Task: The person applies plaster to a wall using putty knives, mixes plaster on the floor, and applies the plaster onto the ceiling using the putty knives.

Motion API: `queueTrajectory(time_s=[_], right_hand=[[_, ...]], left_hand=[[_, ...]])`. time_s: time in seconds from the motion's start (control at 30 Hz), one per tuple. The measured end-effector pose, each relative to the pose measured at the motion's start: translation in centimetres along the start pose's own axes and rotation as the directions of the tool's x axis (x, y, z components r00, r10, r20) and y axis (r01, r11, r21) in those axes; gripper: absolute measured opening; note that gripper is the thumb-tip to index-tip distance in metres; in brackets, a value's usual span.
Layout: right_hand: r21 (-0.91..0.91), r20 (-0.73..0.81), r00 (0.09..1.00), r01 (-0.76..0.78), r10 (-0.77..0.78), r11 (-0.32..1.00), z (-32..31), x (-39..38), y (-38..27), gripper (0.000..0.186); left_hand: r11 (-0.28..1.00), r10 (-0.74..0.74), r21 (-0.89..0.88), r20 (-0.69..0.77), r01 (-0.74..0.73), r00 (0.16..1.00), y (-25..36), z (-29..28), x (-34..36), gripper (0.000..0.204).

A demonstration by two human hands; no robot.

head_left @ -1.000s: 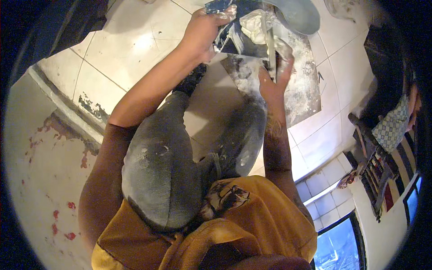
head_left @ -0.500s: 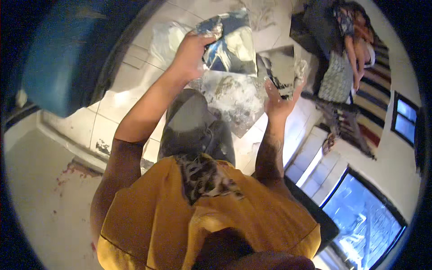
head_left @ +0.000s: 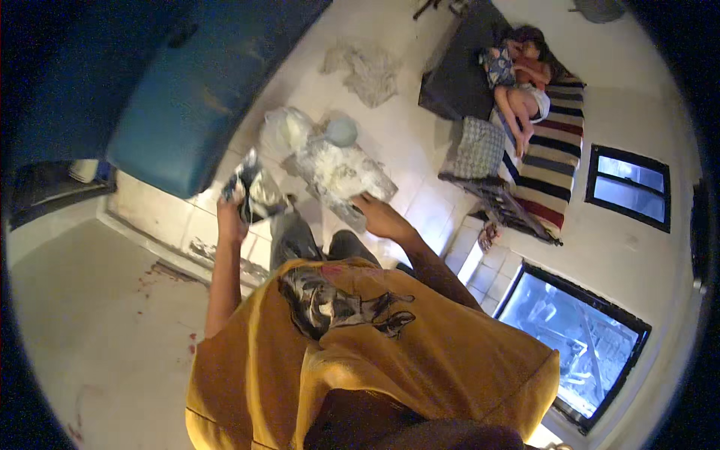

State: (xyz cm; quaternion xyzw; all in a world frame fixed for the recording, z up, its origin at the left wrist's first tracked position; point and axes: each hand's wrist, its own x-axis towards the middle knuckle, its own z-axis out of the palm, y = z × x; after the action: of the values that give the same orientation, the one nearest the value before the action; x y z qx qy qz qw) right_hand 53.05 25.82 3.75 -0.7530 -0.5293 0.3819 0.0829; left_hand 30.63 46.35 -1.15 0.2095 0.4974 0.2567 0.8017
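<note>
My left hand is closed on the edge of a dark blue, shiny plastic sheet. A pale, dough-like lump lies on that sheet, which is raised off the floor beside my left knee. Just beyond my knees, a flat sheet on the floor is covered with white powder. My right hand reaches to its near right edge, fingers stretched forward and holding nothing that I can see. Whether the fingertips touch the powder is hard to tell.
A clear plastic bag and a round grey-blue bowl stand behind the powder. Farther off lies crumpled plastic. A blue padded piece of furniture is at left. Another person lies on a striped mat at right.
My left hand has brought the plastic sheet nearer and to the left. My right hand, raised with spread fingers before, is now lower, by the powdered sheet. The view takes in more room.
</note>
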Motion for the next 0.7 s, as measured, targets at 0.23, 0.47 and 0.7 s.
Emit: queueTrajectory(time_s=[0.23,0.47,0.7], right_hand=[[0.053,-0.004,0.999,0.046,-0.046,0.998,-5.1,3.9,-2.4,0.051],[-0.116,-0.099,0.898,0.417,-0.428,0.901,-7.4,13.1,-3.5,0.037],[-0.3,0.426,0.72,0.684,-0.548,0.665,-3.4,19.9,-1.9,0.044]], left_hand=[[0.991,0.074,-0.114,0.055,-0.067,0.996,5.5,0.0,-4.4,0.032],[0.907,0.087,-0.374,-0.28,-0.192,0.956,6.6,3.0,-11.7,0.027],[0.685,0.196,-0.562,-0.471,-0.464,0.86,-2.5,-0.2,-12.6,0.021]])
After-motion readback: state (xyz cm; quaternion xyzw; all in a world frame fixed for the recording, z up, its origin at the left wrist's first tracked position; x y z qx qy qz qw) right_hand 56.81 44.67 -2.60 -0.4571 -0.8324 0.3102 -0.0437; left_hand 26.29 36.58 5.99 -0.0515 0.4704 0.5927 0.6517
